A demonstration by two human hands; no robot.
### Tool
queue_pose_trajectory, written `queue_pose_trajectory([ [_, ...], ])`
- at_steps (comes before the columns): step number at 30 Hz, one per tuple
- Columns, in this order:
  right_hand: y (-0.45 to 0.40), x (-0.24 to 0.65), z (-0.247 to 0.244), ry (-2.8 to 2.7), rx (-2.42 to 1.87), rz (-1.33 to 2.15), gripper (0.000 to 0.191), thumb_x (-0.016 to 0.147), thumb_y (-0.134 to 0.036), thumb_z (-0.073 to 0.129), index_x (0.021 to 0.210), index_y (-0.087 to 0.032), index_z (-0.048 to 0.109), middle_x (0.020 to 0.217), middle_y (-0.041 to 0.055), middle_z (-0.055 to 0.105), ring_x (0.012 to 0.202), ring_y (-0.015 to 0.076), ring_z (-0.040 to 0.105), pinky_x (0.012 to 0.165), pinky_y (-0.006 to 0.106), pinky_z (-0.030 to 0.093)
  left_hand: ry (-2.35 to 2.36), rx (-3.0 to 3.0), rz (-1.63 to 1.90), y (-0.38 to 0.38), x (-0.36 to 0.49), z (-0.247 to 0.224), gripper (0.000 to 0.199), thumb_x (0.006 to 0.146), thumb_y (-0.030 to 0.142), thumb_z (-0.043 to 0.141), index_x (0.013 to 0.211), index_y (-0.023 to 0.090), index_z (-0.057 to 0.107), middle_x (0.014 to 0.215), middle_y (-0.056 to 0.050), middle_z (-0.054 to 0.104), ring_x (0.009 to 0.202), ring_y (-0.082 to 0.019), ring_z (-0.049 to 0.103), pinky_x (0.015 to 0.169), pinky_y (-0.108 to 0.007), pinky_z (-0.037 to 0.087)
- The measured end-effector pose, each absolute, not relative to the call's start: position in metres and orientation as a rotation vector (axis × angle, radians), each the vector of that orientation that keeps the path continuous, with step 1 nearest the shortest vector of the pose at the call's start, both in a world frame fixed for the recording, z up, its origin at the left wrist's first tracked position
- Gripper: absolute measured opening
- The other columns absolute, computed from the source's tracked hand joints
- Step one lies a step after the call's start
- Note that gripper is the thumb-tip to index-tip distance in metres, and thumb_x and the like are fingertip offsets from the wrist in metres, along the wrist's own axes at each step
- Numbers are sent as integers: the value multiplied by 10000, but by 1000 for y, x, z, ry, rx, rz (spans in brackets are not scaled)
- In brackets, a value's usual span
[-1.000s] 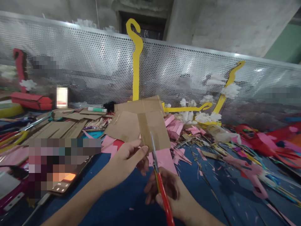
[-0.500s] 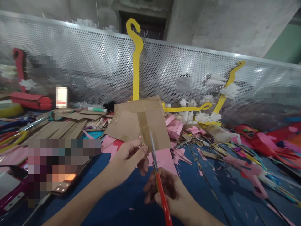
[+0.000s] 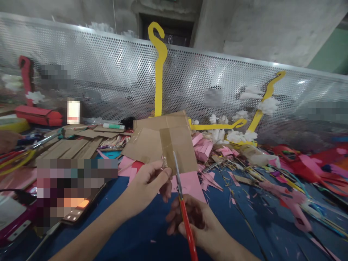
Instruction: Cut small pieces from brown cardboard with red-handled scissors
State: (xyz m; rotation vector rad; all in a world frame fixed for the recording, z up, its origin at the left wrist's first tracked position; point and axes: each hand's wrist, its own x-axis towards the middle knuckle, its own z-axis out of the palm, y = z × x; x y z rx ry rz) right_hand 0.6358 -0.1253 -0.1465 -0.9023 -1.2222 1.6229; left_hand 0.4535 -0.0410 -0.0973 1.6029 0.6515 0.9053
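My left hand (image 3: 148,183) pinches the near edge of a brown cardboard piece (image 3: 178,146) that has a strip of clear tape down it. It holds the piece up over the blue table (image 3: 244,224). My right hand (image 3: 198,221) grips red-handled scissors (image 3: 185,214). Their blades point up and away and meet the cardboard's near edge just right of my left thumb. A pink paper sheet (image 3: 190,185) lies under the cardboard.
A perforated metal screen (image 3: 108,76) runs across the back with yellow hooked paper shapes (image 3: 159,69) and white cotton tufts (image 3: 239,134). Flat cardboard strips (image 3: 67,146), a glue stick (image 3: 112,126) and a phone (image 3: 78,208) sit left. Pink and red scraps (image 3: 299,170) litter the right. Another person's hand (image 3: 7,139) shows at far left.
The scissor blades have crept slightly further along the cardboard's near edge. The view has shifted a little, bringing another person's hand in at the far left.
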Motion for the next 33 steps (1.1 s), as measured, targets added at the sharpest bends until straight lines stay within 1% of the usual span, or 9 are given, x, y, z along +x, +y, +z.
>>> queue_pose_trajectory([
  [11,-125,635,-144,-1233,-903,1632,474,766,-453,816,1040,-175,548,962,69,698,824,172,715,811,334,537,640,1583,918,-41,453,-98,328,1004,379,470,739,186,467,553,37,609,476,-93,566,535,-231,436],
  [23,-125,635,-147,-1232,-892,1623,445,777,-426,812,1041,-182,551,974,71,704,847,180,719,827,334,539,653,1602,925,-39,453,-100,336,1001,382,476,727,186,480,549,32,610,474,-95,566,525,-232,429],
  [26,-125,635,-145,-1222,-911,1624,451,769,-435,815,1033,-183,550,984,78,705,857,190,720,837,346,538,658,1606,923,-39,452,-100,335,1000,384,476,731,184,488,555,31,613,476,-97,571,520,-233,427],
  [29,-125,634,-144,-1215,-909,1638,466,754,-440,826,1021,-180,546,967,73,704,844,181,719,830,332,538,653,1611,926,-39,452,-100,339,1000,382,475,724,186,483,545,34,607,472,-94,563,519,-234,420],
  [33,-127,634,-140,-1235,-901,1631,453,772,-442,811,1029,-177,549,1015,83,697,861,176,716,830,326,540,665,1623,928,-40,452,-98,345,1001,377,470,714,187,478,543,34,602,476,-91,562,529,-238,423],
])
